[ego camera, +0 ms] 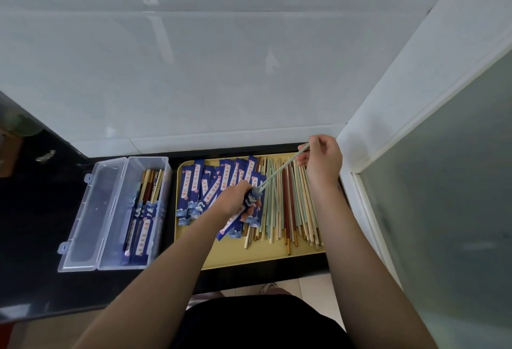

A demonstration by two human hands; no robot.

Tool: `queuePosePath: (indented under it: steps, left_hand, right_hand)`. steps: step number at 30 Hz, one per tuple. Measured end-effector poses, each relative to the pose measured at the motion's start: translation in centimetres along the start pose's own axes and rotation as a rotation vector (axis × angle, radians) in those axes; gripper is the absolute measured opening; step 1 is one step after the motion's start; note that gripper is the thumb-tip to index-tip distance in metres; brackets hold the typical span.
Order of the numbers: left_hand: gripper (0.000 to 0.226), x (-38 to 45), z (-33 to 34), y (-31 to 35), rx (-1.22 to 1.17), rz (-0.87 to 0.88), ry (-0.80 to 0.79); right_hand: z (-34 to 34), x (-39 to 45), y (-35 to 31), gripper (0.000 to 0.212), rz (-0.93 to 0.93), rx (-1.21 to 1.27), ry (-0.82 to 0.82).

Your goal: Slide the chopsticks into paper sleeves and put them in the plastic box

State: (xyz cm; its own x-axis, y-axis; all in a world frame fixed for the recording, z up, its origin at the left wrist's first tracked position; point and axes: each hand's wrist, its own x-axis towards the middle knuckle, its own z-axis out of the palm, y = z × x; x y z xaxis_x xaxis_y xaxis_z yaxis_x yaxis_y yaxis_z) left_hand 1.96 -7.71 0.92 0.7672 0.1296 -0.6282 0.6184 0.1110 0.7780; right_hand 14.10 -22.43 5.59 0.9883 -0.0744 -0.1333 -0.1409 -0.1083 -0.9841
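My left hand [234, 196] grips a blue patterned paper sleeve [235, 220] over the yellow tray [249, 256]. My right hand [322, 159] pinches the far end of a pale green chopstick pair [279, 168], whose tips sit in the sleeve's mouth near my left fingers. Loose chopsticks [291, 204] in green, cream and brown lie on the tray's right half. Several empty blue sleeves [199, 185] lie on its left half. The clear plastic box [163, 171] stands left of the tray and holds several sleeved chopsticks [145, 218].
The box's lid [91, 215] lies open flat to its left on the black counter [36, 224]. A white tiled wall [221, 71] rises behind the tray. A white frame with a frosted pane [432, 196] stands close on the right.
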Motion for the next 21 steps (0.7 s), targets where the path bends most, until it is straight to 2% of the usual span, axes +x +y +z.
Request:
queuePosePath:
  steps: [3, 6, 8, 10, 13, 17, 21]
  left_hand:
    - [0.042, 0.1, -0.8, 0.0, 0.049, -0.014, -0.023]
    - [0.041, -0.1, -1.2, 0.6, 0.056, 0.006, -0.053]
    - [0.036, -0.2, -1.5, 1.2, 0.062, 0.036, -0.042]
    - [0.031, -0.2, -2.0, 1.6, 0.060, 0.083, -0.003]
    - [0.026, -0.4, -3.5, 1.7, 0.062, 0.123, 0.087]
    - [0.021, -0.6, -6.9, 1.0, 0.076, 0.124, 0.242]
    - [0.018, -0.8, -11.5, 0.0, 0.181, 0.130, 0.529]
  right_hand:
    - [1.0, -0.6, -0.1, 0.012, -0.028, -0.024, -0.055]
    - [2.6, -2.0, 0.4, 0.017, -0.084, -0.097, -0.083]
    - [3.7, -3.1, 1.0, 0.012, -0.148, -0.255, -0.131]
    - [5.1, -4.1, 1.9, 0.009, -0.192, -0.455, -0.278]
    - [7.0, -5.3, 3.1, 0.026, -0.169, -0.549, -0.441]
    - [8.8, -5.8, 3.4, 0.034, -0.038, -0.454, -0.463]
    - [10.5, -6.4, 5.0, 0.028, 0.031, -0.718, -0.539]
